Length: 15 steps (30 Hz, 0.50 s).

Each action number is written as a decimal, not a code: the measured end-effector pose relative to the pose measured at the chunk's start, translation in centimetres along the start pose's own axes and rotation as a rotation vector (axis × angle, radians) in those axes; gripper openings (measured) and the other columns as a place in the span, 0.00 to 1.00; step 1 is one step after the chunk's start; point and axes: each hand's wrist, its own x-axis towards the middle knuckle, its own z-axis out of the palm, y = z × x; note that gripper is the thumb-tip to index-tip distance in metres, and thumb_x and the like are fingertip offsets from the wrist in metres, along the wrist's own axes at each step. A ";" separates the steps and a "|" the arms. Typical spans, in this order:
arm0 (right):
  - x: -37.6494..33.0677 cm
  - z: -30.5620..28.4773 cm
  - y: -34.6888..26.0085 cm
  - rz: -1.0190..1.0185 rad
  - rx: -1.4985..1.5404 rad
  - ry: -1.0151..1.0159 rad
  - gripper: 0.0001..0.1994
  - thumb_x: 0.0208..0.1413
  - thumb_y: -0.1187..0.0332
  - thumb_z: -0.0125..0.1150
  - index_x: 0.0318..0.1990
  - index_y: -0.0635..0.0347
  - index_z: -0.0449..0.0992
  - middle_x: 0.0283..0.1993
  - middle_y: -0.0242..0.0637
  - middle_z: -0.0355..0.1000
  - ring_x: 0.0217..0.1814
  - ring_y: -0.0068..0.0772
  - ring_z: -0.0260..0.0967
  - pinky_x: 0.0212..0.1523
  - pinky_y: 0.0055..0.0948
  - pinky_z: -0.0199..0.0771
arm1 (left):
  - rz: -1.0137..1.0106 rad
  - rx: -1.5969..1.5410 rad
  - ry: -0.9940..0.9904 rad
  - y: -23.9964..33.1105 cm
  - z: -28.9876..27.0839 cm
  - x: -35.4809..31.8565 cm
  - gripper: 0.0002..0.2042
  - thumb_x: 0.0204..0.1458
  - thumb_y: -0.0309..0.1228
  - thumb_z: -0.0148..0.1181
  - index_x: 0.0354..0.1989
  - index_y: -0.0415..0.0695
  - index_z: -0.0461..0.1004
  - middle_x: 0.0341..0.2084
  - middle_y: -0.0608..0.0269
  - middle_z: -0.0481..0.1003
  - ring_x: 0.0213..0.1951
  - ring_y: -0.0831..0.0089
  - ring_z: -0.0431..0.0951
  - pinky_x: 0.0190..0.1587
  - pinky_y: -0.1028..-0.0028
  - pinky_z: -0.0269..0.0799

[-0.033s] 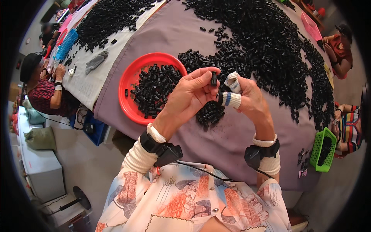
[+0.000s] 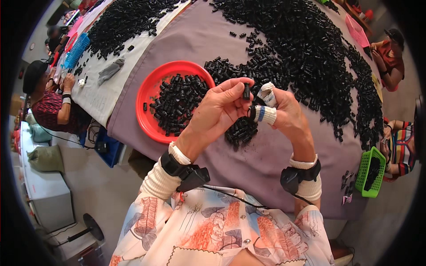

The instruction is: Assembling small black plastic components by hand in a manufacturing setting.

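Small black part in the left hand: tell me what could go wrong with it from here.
The black part is held only by the fingertips of the left hand, so it might slip out.

If dropped, it could get lost among the loose black pieces on the cloth, which look much like it.

The left forearm overlaps the red basin in view; if they are close, a bump could shift it.

A workshop, with small black parts (image 2: 306,53) heaped on a table (image 2: 248,164) between co-workers (image 2: 51,106).
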 end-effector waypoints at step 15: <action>0.1 0.2 -1.8 0.017 0.041 0.016 0.16 0.40 0.61 0.67 0.25 0.62 0.68 0.20 0.24 0.61 0.22 0.16 0.55 0.21 0.22 0.56 | 0.026 0.031 0.033 -0.1 1.1 -0.1 0.10 0.55 0.28 0.52 0.43 0.38 0.71 0.30 0.65 0.73 0.31 0.81 0.73 0.38 0.79 0.71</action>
